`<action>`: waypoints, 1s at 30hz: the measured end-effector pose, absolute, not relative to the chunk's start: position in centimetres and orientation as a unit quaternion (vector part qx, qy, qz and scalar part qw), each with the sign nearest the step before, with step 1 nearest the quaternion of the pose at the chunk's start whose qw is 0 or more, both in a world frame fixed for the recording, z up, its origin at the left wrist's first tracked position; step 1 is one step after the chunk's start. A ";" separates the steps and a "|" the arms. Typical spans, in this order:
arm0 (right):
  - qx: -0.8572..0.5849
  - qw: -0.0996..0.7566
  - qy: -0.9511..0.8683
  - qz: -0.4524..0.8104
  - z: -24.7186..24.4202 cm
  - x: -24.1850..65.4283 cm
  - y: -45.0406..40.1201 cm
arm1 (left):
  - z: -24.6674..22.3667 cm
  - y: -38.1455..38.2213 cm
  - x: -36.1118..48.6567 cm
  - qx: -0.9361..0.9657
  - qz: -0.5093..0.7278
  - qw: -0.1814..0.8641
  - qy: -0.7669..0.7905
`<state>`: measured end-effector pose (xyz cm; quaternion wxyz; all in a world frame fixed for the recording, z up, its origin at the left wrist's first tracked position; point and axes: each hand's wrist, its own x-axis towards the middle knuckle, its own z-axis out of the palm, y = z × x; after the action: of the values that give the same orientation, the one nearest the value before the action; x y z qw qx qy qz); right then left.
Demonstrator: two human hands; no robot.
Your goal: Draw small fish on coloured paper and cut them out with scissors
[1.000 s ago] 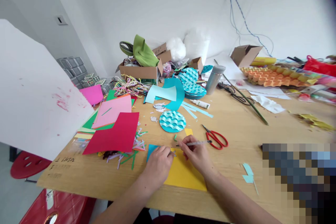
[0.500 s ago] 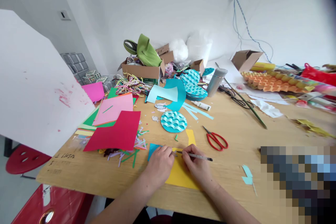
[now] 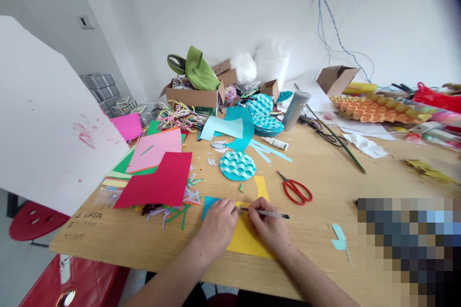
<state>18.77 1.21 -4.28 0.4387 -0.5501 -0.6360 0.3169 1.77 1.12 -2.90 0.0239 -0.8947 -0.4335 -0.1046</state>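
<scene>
Head view, nearest the viewer: how far along is the work?

— The yellow sheet (image 3: 248,241) lies near the front edge of the table (image 3: 151,249). Marking appears under way; any line is too small to see, so what is left cannot be told.

And the hands?

— The left hand (image 3: 220,223) rests on the sheet, its grip unclear; the right hand (image 3: 267,225), just apart, pinches a pen (image 3: 272,214), long axis left to right, tip leftward.

Beyond?

— Scissors (image 3: 298,193) lie idle; farther, a waved disc (image 3: 237,166) looks complete.
</scene>
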 end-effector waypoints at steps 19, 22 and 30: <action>-0.555 0.437 -0.624 0.334 -3.8 18.8 1.3 | -2.5 1.2 1.7 -0.894 -0.106 0.009 -0.436; -0.555 0.437 -0.620 0.341 -3.8 18.8 1.2 | -2.5 1.2 1.7 -0.893 -0.108 0.005 -0.437; -0.551 0.448 -0.616 0.341 -3.8 18.8 1.2 | -2.8 1.5 1.5 -0.893 -0.107 -0.014 -0.436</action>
<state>18.85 1.21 -3.81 0.4479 -0.5515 -0.6156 0.3410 1.54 1.48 -2.76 -0.0138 -0.8932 -0.4364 -0.1075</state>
